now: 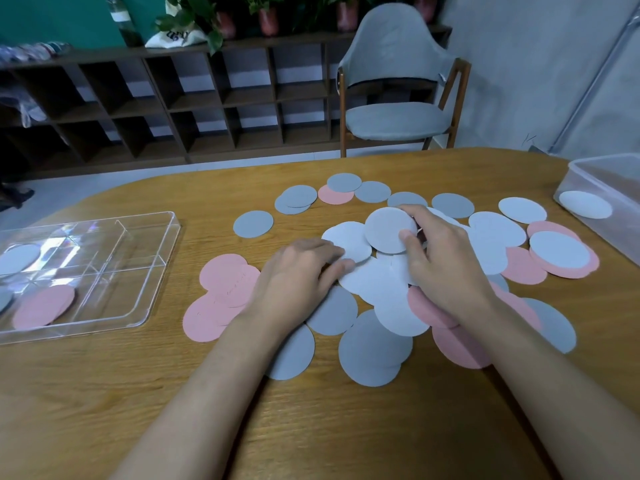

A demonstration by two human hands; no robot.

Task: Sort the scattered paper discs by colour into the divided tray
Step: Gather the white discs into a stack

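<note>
Several paper discs in pink [225, 282], grey [372, 351] and pale white [381, 289] lie scattered and overlapping across the middle of the wooden table. My right hand [440, 261] pinches a pale disc [388, 228] between thumb and fingers, lifted and tilted above the pile. My left hand [301, 271] rests on the pile, its fingertips touching a white disc [348, 237]. The clear divided tray [145, 306] sits at the left; a pink disc [43, 306] and a pale disc [19, 258] lie in separate compartments.
A clear plastic box [602, 171] holding a white disc [585, 204] stands at the table's right edge. A grey chair [394, 119] stands behind the table, with dark wooden shelving [207, 98] along the back wall.
</note>
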